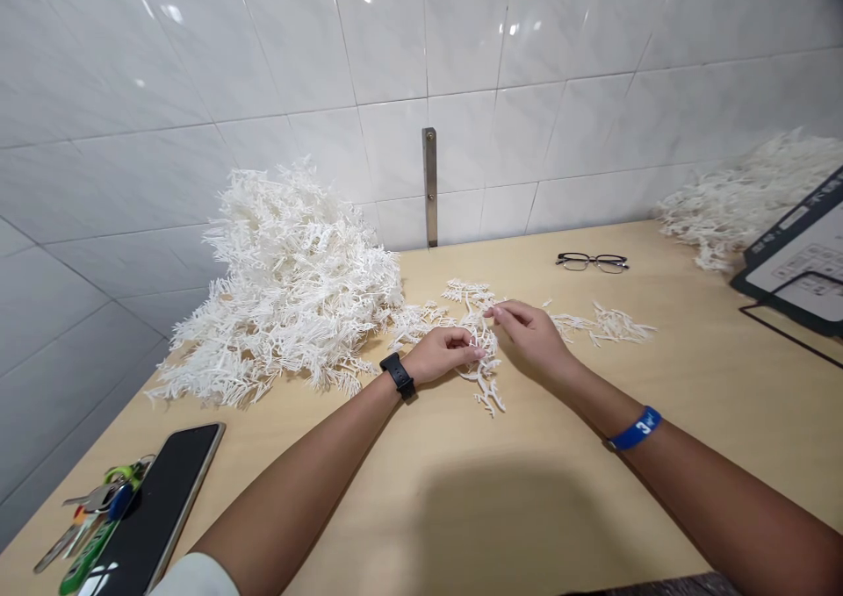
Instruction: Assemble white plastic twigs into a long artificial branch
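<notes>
Between my hands is a white branching plastic piece [489, 392], shaped like coral twigs. My left hand [443, 355], with a black watch on its wrist, is closed in a pinch on this piece, thumb and forefinger together. At the piece's upper right edge, my right hand [530, 333] has its thumb and forefinger pinched together; what lies between those fingertips is too small to make out. More white branching pieces [421, 322] lie just beyond my left hand. Another few loose pieces [609, 324] rest to the right of my right hand.
A tall heap of white branching pieces [296, 289] stands at left against the tiled wall [388, 52]. A phone [164, 499] and keys [98, 499] lie front left. Eyeglasses [593, 262] sit at the back. At right are a second heap [751, 197] and a dark-framed board [803, 254].
</notes>
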`<action>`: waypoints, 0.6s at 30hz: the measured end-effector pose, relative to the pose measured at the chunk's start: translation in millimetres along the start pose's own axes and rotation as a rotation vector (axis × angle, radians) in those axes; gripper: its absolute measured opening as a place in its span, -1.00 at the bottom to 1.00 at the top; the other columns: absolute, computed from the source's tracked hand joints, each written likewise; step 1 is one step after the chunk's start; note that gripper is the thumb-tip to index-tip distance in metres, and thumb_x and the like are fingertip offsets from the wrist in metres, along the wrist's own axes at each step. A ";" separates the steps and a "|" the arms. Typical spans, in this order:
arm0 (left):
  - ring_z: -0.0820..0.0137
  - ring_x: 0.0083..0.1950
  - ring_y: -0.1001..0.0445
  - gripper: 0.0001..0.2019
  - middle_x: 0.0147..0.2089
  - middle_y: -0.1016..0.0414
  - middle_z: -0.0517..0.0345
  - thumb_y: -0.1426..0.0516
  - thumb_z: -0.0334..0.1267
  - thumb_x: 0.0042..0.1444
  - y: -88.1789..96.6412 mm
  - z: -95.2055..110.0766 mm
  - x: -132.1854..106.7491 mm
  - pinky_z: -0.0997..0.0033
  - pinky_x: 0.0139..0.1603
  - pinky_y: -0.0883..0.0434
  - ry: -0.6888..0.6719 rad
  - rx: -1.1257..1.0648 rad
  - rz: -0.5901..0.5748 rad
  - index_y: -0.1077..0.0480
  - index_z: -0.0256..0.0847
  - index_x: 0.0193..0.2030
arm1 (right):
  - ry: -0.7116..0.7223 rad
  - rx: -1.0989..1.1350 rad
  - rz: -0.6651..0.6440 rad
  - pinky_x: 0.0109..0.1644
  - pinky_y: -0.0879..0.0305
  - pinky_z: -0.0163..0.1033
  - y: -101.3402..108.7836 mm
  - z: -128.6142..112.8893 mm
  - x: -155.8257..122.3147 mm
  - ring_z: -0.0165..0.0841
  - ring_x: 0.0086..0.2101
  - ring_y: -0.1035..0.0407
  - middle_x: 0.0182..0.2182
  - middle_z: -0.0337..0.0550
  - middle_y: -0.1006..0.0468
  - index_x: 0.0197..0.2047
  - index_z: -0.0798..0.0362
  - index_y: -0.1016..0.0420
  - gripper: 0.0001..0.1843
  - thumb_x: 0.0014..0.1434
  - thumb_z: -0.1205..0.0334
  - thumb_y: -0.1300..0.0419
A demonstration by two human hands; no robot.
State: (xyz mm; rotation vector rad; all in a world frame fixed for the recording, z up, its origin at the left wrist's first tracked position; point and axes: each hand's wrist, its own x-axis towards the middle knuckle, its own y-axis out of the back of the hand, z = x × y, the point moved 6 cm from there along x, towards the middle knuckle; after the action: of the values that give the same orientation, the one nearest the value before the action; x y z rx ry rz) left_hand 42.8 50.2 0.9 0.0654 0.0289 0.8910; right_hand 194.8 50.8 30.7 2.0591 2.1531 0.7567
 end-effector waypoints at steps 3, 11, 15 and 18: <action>0.53 -0.46 -0.33 -0.59 -0.51 -0.37 0.20 -0.32 0.01 -0.10 1.3 -1.8 0.4 0.50 -0.40 -0.26 0.013 -0.009 0.036 -0.31 -0.31 -0.47 | -0.013 -0.437 0.154 -0.44 -0.01 -0.23 26.1 1.7 2.4 -0.35 -0.53 -0.18 -0.62 -0.14 -0.36 -0.60 0.05 -0.34 -0.60 0.20 0.04 -0.05; 0.55 -0.52 -0.28 -0.57 -0.57 -0.35 0.23 -0.36 0.00 -0.19 5.0 1.4 -0.6 0.54 -0.49 -0.19 0.027 0.055 0.105 -0.30 -0.30 -0.52 | -0.105 -0.654 0.136 -0.47 0.09 -0.23 43.9 2.3 5.3 -0.39 -0.63 -0.04 -0.75 -0.22 -0.17 -0.70 0.02 -0.14 -0.47 0.19 -0.07 -0.08; 0.54 -0.49 -0.30 -0.59 -0.54 -0.36 0.22 -0.36 -0.01 -0.19 1.1 4.2 -1.4 0.51 -0.44 -0.23 0.014 0.008 0.070 -0.36 -0.32 -0.48 | 0.197 -0.370 0.116 -0.42 -0.04 -0.26 15.4 -30.9 -8.4 -0.39 -0.55 -0.12 -0.64 -0.24 -0.27 -0.53 0.04 -0.32 -0.61 0.25 0.00 -0.04; 0.54 -0.46 -0.29 -0.62 -0.51 -0.36 0.22 -0.34 -0.02 -0.14 3.2 3.8 -0.6 0.50 -0.40 -0.24 -0.025 -0.009 0.093 -0.41 -0.34 -0.42 | 0.230 -0.337 -0.104 -0.40 -0.05 -0.27 -7.6 -34.7 -13.9 -0.39 -0.54 -0.16 -0.61 -0.27 -0.32 -0.32 0.03 -0.48 -0.73 0.23 0.03 -0.09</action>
State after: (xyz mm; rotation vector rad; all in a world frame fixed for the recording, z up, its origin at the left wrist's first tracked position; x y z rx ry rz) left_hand 40.2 51.6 4.9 0.0695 -0.0015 0.9835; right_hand 176.1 27.3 54.3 1.7512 2.0419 1.2949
